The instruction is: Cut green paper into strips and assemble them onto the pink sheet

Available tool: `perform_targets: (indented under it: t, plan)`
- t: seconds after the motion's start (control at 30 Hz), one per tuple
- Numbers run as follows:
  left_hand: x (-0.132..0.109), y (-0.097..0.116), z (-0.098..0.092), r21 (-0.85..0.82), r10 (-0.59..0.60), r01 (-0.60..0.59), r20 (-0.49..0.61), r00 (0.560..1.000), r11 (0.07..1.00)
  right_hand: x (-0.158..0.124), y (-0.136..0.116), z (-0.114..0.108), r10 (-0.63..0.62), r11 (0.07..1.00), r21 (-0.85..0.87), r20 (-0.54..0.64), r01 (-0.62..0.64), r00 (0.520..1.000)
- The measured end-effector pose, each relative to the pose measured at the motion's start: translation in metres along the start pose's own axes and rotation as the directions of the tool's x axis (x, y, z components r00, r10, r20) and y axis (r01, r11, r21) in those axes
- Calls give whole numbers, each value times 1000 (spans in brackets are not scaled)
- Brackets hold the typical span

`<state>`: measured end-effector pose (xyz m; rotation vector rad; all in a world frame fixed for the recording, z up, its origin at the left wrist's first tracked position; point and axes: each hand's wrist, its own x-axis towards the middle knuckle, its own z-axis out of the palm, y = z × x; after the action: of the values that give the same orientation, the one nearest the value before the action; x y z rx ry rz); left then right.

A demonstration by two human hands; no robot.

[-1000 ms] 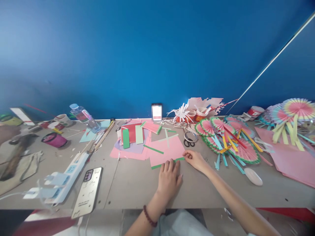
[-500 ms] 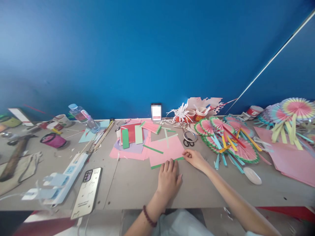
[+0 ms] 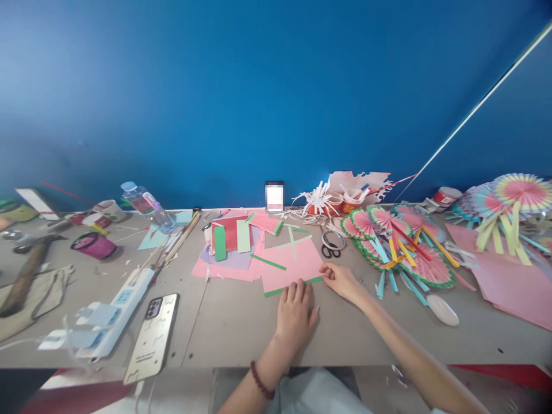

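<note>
A sheet of pink paper (image 3: 287, 265) lies before me with a green paper strip (image 3: 272, 292) along its near edge. My left hand (image 3: 296, 307) rests flat, fingertips on that edge, partly covering the strip. At the sheet's right corner, my right hand (image 3: 338, 280) has thumb and fingers pinched at the strip's end. Another green strip (image 3: 268, 262) lies across the sheet's left side. A pale green strip (image 3: 292, 242) crosses its far edge. Black-handled scissors (image 3: 330, 249) lie just beyond my right hand, by a roll of tape (image 3: 333, 240).
Pleated paper fans (image 3: 388, 230) with coloured streamers are piled to the right, near a white oval object (image 3: 443, 310). On the left are a phone (image 3: 152, 339), a power strip (image 3: 121, 310), a bottle (image 3: 146, 207) and a hammer (image 3: 28, 276). A screen (image 3: 274, 198) leans against the blue wall.
</note>
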<state>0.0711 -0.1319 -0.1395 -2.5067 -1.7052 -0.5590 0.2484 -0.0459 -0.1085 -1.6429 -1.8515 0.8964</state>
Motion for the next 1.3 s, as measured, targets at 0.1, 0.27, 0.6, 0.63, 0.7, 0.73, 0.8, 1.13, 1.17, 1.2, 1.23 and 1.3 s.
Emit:
perform_targets:
  t: [0.1,0.27,0.6,0.63,0.7,0.73,0.8,1.13,1.17,1.2,1.23,1.3]
  plan:
    - [0,0,0,0,-2,2,11,1000,1000,-1,1,1,-14,1000,-22,3,14,1000]
    - [0,1,0,-2,-6,6,11,1000,1000,-1,4,1,-30,999,-18,3,30,1000]
    - [13,-7,-12,-165,-57,59,19,998,984,1,5,-4,-32,938,347,107,-8,994]
    - [17,-9,-15,-218,-57,56,2,998,974,0,0,-5,-32,921,389,133,-22,991]
    - [28,-13,-20,-307,-38,20,-52,998,952,-2,-13,-6,-34,890,453,186,-55,982]
    - [34,-14,-22,-334,-24,-2,-73,997,942,-3,-20,-7,-43,876,479,199,-59,979]
    - [45,-18,-25,-372,-7,-32,-102,995,928,-4,-33,-7,-64,847,529,199,-52,978]
    - [92,-48,-22,-778,-188,85,-43,981,622,28,-1,-21,-124,992,12,-167,127,978]
    - [95,-52,-20,-842,-240,136,8,971,522,33,10,-23,-124,989,-108,-231,102,965]
    - [98,-56,-18,-889,-263,180,70,962,421,38,20,-24,-148,974,-209,-287,89,946]
    - [100,-60,-16,-922,-293,215,119,949,322,43,29,-25,-171,956,-284,-315,79,934]
    - [101,-68,-13,-948,-354,279,211,911,154,50,42,-26,-173,931,-360,-315,51,933]
